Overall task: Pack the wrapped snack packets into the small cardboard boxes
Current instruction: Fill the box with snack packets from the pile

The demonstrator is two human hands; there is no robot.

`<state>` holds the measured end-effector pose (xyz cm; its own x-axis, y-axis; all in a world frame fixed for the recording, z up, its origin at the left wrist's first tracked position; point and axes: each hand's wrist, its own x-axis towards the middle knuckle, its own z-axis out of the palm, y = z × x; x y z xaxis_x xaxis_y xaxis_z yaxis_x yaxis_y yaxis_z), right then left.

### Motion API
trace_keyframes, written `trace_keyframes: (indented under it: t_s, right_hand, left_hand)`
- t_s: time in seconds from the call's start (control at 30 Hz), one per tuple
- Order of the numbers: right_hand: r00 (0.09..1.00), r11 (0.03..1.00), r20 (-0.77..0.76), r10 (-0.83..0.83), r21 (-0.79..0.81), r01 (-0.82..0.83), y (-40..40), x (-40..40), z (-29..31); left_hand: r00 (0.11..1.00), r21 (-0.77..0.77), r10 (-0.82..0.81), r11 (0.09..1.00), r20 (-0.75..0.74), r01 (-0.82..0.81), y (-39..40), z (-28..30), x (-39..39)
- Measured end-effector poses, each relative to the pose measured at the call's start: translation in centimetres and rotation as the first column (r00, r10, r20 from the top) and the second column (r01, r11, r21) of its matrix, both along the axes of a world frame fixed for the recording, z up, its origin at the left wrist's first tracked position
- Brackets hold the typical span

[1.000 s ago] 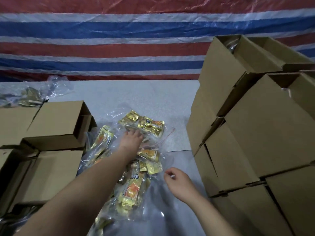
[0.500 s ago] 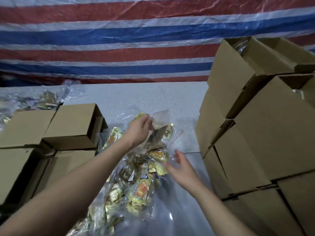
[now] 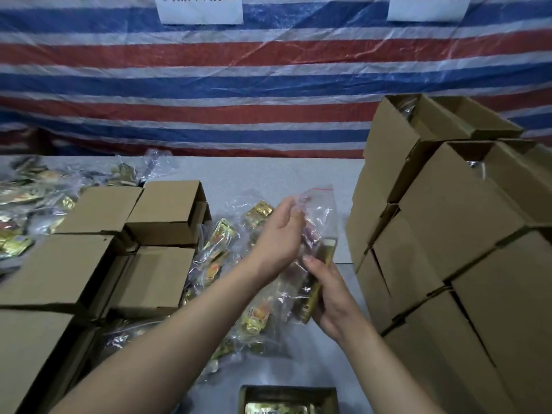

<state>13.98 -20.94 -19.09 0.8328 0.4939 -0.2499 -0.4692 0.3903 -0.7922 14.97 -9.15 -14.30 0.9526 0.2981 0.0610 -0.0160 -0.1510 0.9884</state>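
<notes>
- both my hands, left hand (image 3: 279, 234) and right hand (image 3: 330, 297), grip one clear snack bag (image 3: 313, 234)
- stacked boxes (image 3: 448, 234) crowd my right
- wall signs (image 3: 201, 8) cut off, unreadable

two white paper signs (image 3: 202, 8) on the striped tarp (image 3: 268, 85) bear dark characters, cropped, unreadable.
</notes>
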Motion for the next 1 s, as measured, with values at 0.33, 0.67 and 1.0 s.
trace_keyframes:
  t_s: [0.33,0.67,1.0]
  right_hand:
    - [0.988,0.996,-0.144,0.051,0.075,-0.04,-3.6,-3.8,1.3]
    - [0.958,0.899,0.228,0.171,-0.435,-0.056,-5.7,-5.1,-0.6]
    - [0.135,0.0,-0.019,0.991,-0.99,-0.141,-5.4,-9.3,-8.7]
  left_hand:
    - [0.991,0.162,-0.124,0.978,-0.06,0.132,-1.7,-4.3,-6.6]
    - [0.939,0.091,-0.229,0.961,-0.256,0.26,2.1,-8.2,-13.2]
    - [0.761,0.093,-0.214,0.936,-0.613,0.338,1.8,-20.6,-22.1]
